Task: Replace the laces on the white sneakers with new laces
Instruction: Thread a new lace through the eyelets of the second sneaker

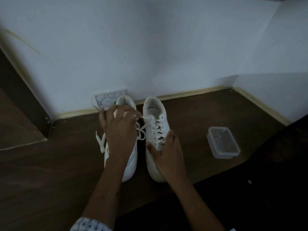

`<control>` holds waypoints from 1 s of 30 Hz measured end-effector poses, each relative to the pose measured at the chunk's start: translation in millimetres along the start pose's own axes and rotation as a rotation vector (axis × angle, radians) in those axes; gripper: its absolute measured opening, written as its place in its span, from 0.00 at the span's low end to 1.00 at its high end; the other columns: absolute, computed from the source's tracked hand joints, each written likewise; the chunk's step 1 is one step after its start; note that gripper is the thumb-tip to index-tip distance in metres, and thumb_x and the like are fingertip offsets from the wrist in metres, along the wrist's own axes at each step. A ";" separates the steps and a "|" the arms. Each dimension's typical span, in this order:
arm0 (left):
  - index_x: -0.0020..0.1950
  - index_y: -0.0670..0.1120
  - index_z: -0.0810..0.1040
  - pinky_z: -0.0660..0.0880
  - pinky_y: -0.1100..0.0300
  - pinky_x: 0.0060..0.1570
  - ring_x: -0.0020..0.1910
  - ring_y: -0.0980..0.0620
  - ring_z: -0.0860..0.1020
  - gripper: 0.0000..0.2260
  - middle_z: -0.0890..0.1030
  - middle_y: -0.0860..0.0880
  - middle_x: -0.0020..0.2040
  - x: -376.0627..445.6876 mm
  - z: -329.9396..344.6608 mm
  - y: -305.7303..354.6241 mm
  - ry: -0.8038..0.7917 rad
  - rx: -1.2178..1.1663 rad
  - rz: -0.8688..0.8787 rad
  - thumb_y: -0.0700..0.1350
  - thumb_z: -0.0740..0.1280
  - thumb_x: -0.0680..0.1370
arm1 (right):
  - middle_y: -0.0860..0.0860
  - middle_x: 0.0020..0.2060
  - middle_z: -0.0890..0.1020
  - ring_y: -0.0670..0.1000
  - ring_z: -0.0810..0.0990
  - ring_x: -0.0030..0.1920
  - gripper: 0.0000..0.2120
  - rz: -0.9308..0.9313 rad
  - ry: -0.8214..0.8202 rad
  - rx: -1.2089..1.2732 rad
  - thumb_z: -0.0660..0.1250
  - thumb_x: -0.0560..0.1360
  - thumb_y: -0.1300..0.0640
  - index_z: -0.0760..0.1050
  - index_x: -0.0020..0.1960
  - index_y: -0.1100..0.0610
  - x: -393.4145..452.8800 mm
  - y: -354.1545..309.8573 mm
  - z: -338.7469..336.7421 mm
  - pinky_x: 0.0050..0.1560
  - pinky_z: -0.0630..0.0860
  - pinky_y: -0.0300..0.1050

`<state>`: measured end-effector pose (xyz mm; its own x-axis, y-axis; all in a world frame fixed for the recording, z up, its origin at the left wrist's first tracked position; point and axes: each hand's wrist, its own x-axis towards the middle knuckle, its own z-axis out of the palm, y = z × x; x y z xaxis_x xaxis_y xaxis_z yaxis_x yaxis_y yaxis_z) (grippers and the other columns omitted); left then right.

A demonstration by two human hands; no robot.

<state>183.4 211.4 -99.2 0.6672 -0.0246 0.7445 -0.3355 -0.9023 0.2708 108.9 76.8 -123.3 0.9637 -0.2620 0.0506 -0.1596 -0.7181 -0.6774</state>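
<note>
The left hand (119, 129) is pinching a lace end (144, 117) out of the fully laced right sneaker (155, 135) at twelve o'clock, the right hand (168, 153) is lying flat on it, so unlacing is only starting.

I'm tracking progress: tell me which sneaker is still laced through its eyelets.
The right-hand sneaker, under the right hand: its lace crisscrosses the eyelets. The left-hand sneaker's lace hangs loose beside it.

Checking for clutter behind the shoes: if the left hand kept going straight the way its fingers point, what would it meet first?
Probably the patterned card leaning against the wall, just beyond the left hand; depth is hard to judge.
</note>
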 end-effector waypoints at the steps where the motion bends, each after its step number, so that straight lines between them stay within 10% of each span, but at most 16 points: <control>1: 0.42 0.52 0.84 0.61 0.33 0.66 0.59 0.41 0.76 0.09 0.81 0.50 0.52 -1.6 -0.4 2.3 -0.031 0.004 0.024 0.43 0.65 0.74 | 0.54 0.76 0.55 0.51 0.56 0.75 0.47 0.005 -0.007 0.006 0.62 0.73 0.32 0.44 0.78 0.57 0.7 -0.3 -0.2 0.73 0.60 0.47; 8: 0.38 0.51 0.83 0.40 0.32 0.71 0.72 0.36 0.62 0.15 0.74 0.48 0.68 -16.9 9.1 4.8 -0.365 0.040 -0.018 0.56 0.61 0.74 | 0.53 0.71 0.62 0.49 0.65 0.68 0.45 -0.001 -0.010 0.105 0.67 0.71 0.36 0.53 0.76 0.57 4.7 3.3 -4.7 0.62 0.67 0.41; 13: 0.39 0.58 0.83 0.22 0.47 0.66 0.78 0.46 0.42 0.13 0.62 0.55 0.76 -9.2 -7.3 7.8 -0.467 -0.218 -0.183 0.63 0.63 0.72 | 0.44 0.59 0.68 0.41 0.71 0.57 0.22 -0.052 0.139 0.289 0.71 0.73 0.48 0.71 0.65 0.52 8.3 -0.8 -18.2 0.48 0.67 0.27; 22: 0.44 0.65 0.81 0.29 0.42 0.70 0.78 0.54 0.42 0.04 0.62 0.64 0.74 3.6 -29.1 23.4 -0.497 -0.583 -0.207 0.62 0.69 0.72 | 0.53 0.41 0.81 0.47 0.78 0.40 0.14 -0.028 -0.433 1.110 0.66 0.76 0.65 0.78 0.61 0.59 6.1 -19.6 -40.3 0.43 0.71 0.43; 30: 0.43 0.57 0.85 0.61 0.36 0.67 0.67 0.46 0.72 0.16 0.79 0.55 0.62 6.1 -21.4 -7.3 -0.243 -0.371 -0.291 0.65 0.63 0.70 | 0.49 0.35 0.79 0.45 0.73 0.38 0.12 -0.016 -0.446 0.870 0.68 0.72 0.52 0.83 0.48 0.58 16.4 3.1 -79.8 0.42 0.68 0.40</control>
<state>175.7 227.0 -83.6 0.8879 0.0655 0.4554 -0.2968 -0.6748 0.6757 107.2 18.9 -65.9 0.9855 0.1400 -0.0963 -0.1047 0.0543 -0.9930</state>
